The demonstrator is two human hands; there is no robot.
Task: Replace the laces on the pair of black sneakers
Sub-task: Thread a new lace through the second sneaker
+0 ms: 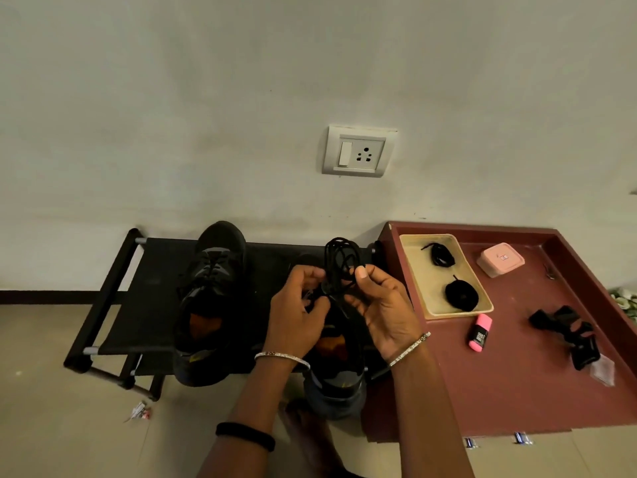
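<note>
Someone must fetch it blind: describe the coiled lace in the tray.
On the dark red table right of the shoe rack sits a beige tray. The coiled lace lies at its near end: a flat round disc, unlike the loose bundle behind it.

Home: shoe rack (144,305), wall socket (358,151).

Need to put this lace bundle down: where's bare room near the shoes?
Free: rack fabric between its left rail and the left sneaker; table in front of the highlighter. Crowded: the tray with two lace coils, and the table's right side with the straps.
</note>
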